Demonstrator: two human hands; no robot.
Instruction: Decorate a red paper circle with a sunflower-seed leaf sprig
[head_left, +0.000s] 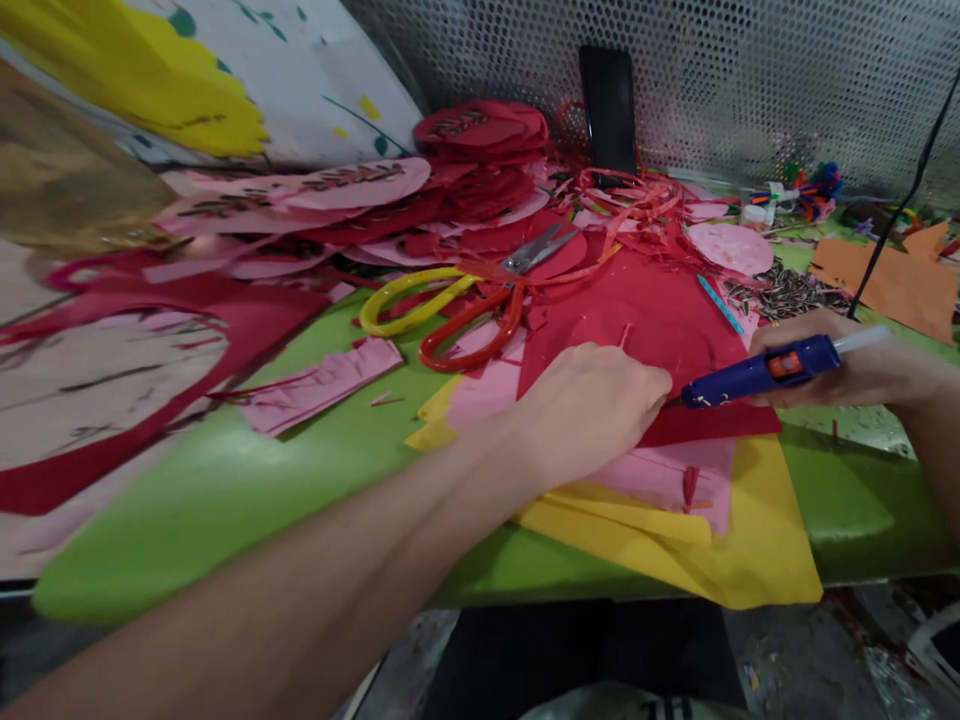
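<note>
A green table (225, 480), strewn with paper cuttings, stands against a perforated metal wall (750, 80). The left hand (592, 405) rests on a red sheet (645, 310) that lies over pink and yellow sheets (750, 540) near the front edge. Its fingers are bent with the tips down on the red; whether they pinch anything I cannot tell. The right hand (862, 365) has its fingers wrapped around a blue glue gun (757, 372). The gun's long axis runs sideways, with the nozzle just beside the left fingertips. The nozzle tip itself is hard to make out. Scissors (480, 295) lie behind the left hand, well apart.
</note>
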